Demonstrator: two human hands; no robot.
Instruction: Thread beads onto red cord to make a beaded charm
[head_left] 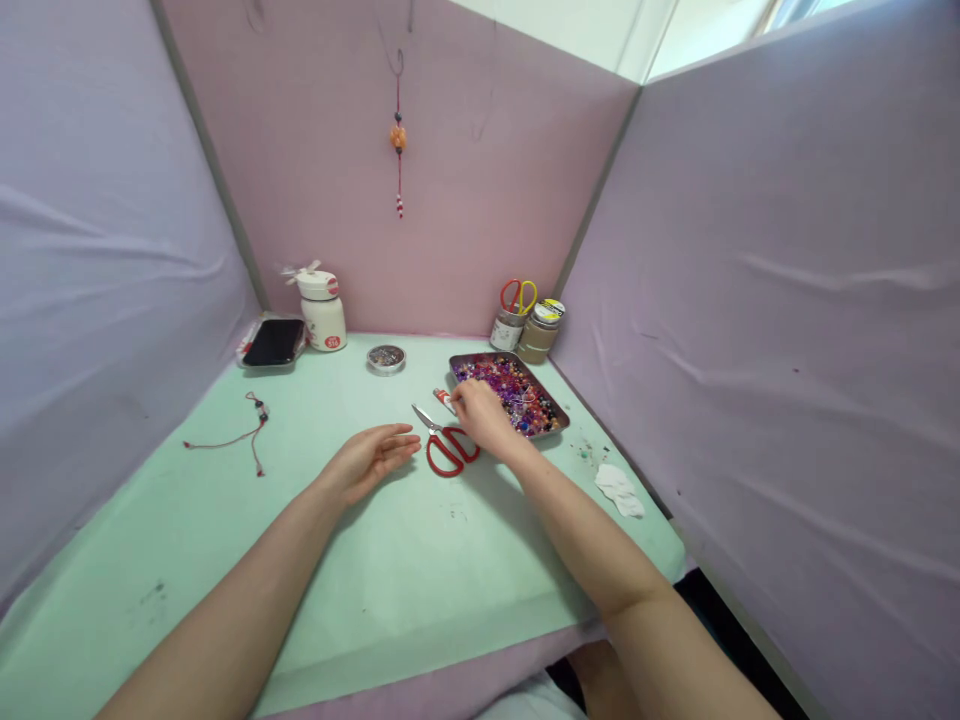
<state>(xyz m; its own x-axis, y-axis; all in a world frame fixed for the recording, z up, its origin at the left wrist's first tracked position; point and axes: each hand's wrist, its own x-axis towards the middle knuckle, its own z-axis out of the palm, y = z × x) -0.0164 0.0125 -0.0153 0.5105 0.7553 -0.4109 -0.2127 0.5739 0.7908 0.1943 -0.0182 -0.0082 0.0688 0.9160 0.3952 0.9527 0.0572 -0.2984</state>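
Note:
My left hand (373, 462) rests over the table with its palm turned inward, fingers stretched out and nothing in them. Just right of its fingertips lie scissors (445, 455) with red handles, their blades slightly apart and pointing away from me. My right hand (481, 412) is closed, with its fingertips at one end of a small red and white tube (443, 399); the fingers partly hide it. Directly beside and behind that hand is a metal tray (559, 424) of mixed beads (517, 382), mostly purple, red and dark.
At the left lies a knotted red cord with dark beads (260, 412). Along the back stand a phone on a box (274, 342), a white bottle (324, 318), a round dish (386, 359), a scissors jar (507, 330) and a lidded jar (540, 335). Crumpled tissue (620, 491) lies right; a beaded pendant (398, 137) hangs behind.

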